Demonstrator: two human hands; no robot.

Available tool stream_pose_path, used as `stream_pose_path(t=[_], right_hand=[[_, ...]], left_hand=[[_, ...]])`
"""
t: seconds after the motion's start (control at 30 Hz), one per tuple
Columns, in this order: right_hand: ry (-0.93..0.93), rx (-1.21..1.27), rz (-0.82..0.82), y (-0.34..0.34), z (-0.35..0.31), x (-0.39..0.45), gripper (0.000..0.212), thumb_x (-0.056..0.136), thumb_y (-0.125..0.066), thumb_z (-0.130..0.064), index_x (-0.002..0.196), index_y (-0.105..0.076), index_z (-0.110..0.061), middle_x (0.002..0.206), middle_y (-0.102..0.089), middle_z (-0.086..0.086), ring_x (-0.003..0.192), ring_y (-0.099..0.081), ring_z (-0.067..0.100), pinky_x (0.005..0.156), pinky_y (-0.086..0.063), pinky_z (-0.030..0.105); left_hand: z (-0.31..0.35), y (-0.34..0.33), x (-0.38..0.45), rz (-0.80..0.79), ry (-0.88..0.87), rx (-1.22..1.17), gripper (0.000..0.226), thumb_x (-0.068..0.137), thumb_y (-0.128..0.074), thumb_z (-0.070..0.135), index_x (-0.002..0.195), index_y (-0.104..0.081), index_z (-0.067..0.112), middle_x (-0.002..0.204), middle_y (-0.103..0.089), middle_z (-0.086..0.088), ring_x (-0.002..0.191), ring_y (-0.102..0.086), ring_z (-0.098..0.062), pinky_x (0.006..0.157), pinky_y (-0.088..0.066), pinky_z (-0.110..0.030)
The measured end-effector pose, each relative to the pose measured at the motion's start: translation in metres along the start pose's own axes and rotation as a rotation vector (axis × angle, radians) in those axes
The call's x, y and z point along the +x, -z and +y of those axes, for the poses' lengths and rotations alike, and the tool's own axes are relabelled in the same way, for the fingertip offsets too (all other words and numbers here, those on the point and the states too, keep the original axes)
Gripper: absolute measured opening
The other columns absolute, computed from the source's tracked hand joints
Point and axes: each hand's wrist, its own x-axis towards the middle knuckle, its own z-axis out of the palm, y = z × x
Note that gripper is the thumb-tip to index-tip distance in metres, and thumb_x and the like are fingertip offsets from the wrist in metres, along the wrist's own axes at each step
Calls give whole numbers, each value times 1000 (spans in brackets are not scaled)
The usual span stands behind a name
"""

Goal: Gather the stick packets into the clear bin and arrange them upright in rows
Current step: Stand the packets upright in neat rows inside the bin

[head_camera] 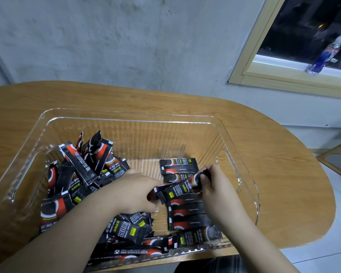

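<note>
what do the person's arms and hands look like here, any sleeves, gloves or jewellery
Both arms are bare up to the frame's edge: no sleeve shows on either forearm. The left hand and the right hand wear no gloves, and no rings, watch or bracelet are visible. The fingernails look short and unpainted, as far as the picture shows. At the bottom edge, dark checked fabric shows.

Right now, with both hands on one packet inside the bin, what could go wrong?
The row by the right hand lies flat, not upright; adding the held packet could extend that. The left hand sits beside the loose pile, which leans and might slide into the cleared middle of the clear bin.
</note>
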Motion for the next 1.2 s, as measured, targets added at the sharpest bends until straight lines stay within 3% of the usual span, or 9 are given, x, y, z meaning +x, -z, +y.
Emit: stream_pose_path(t=[0.13,0.27,0.37,0.6,0.7,0.9,1.0,1.1,1.2], right_hand=[[-19,10,65,0,-4,9,21,102,-33,-17,83,-40,-21,81,-57,3,74,-57,21,66,-47,36],[-43,19,95,-4,-8,22,20,101,-32,-16,83,-39,-19,83,-56,4,80,-61,30,68,-48,43],[-41,9,93,-6,-11,28,15,101,-33,-19,90,-42,-15,84,-57,5,76,-60,28,65,-49,43],[-86,4,51,-8,-9,33,17,101,-36,-21,86,-44,-19,85,-56,4,70,-54,22,56,-41,31],[-86,45,70,-8,-11,35,21,101,-36,-20,81,-42,-23,86,-54,5,70,-51,19,53,-36,28],[-54,0,81,-8,-15,33,6,99,-36,-11,95,-38,-15,82,-50,-2,68,-46,11,54,-37,26],[-58,-62,69,-11,-23,39,12,96,-34,-1,99,-35,-12,79,-47,0,65,-43,9,50,-31,23],[-84,-138,77,-14,-30,47,16,93,-31,4,101,-34,-9,79,-45,1,63,-39,8,48,-26,22],[-56,-292,85,-19,-30,48,27,85,-35,13,96,-33,-11,103,-47,11,61,-37,10,49,-27,26]], left_hand=[[-1,-2,1,85,22,-141,30,92,-49,52,106,-39,28,78,-51,18,103,-42,-12,78,-31,-24],[-2,-5,4,192,15,-228,15,100,-37,39,104,-28,28,85,-59,3,84,-48,-13,66,-36,-25],[-3,-6,6,253,44,-243,14,102,-33,31,94,-36,20,90,-62,-7,82,-58,-22,70,-47,-38],[-4,-5,10,416,125,-373,31,103,-28,29,86,-44,9,84,-64,-16,75,-63,-28,70,-48,-44],[-4,-4,11,478,175,-440,30,103,-24,26,82,-40,13,75,-65,-11,62,-62,-18,63,-47,-37],[-3,-3,12,537,251,-502,26,102,-23,22,77,-29,19,86,-60,-7,62,-62,-9,60,-44,-23],[0,-1,10,540,292,-511,28,101,-23,16,74,-24,23,83,-60,-7,57,-55,-6,53,-41,-22],[2,0,9,552,328,-558,24,98,-21,11,77,-26,19,77,-60,-10,56,-52,-8,61,-45,-28],[3,0,11,578,360,-616,19,97,-18,9,84,-33,10,77,-61,-13,64,-58,-15,77,-50,-37]])
